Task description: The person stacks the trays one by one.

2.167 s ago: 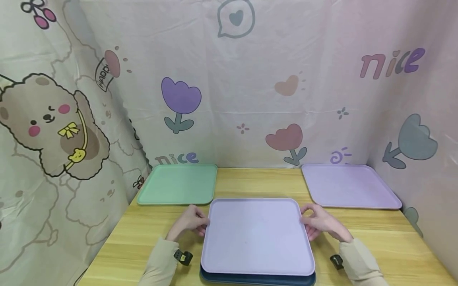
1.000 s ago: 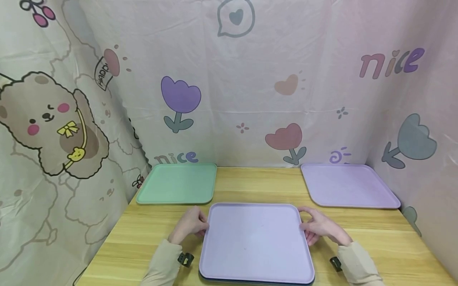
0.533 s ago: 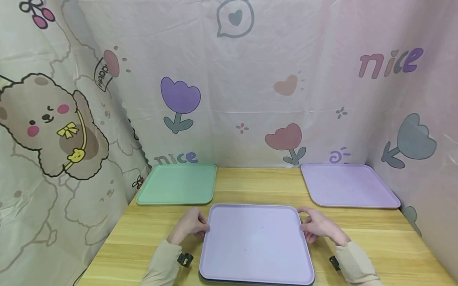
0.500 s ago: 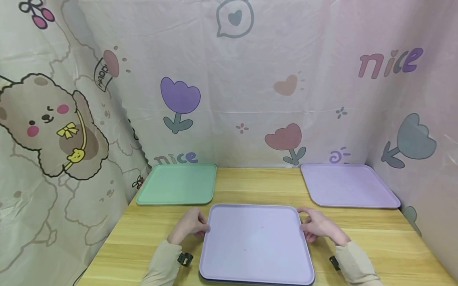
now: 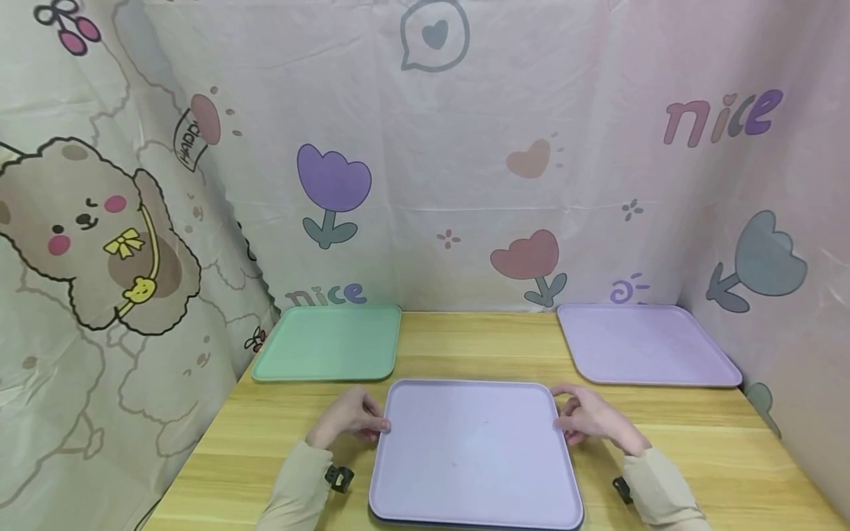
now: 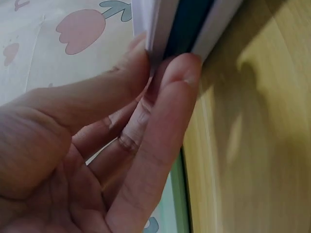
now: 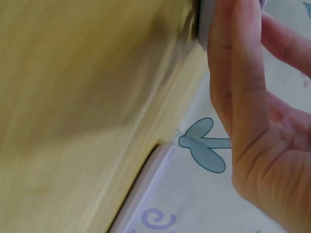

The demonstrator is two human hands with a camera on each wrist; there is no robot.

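A lavender tray (image 5: 477, 453) lies on a dark blue tray (image 5: 465, 524), whose edge shows as a thin strip at the front in the head view. My left hand (image 5: 352, 419) holds the stack's left side, thumb on the lavender rim and fingers against the edges. The left wrist view shows the blue tray's edge (image 6: 187, 26) between the lavender edge (image 6: 158, 34) and another pale edge (image 6: 216, 24) below. On the opposite side, my right hand (image 5: 591, 419) grips the lavender tray's edge; its fingers (image 7: 248, 63) run along the side, the thumb contact hidden in the right wrist view.
A green tray (image 5: 328, 343) sits at the back left of the wooden table (image 5: 478, 339). Another lavender tray (image 5: 651, 343) lies at the back right. A printed curtain (image 5: 458, 147) hangs behind and along both sides.
The lavender tray has come down and toward me onto the dark blue one, covering most of its front strip. Over the last half second, the hands and trays have barely moved.
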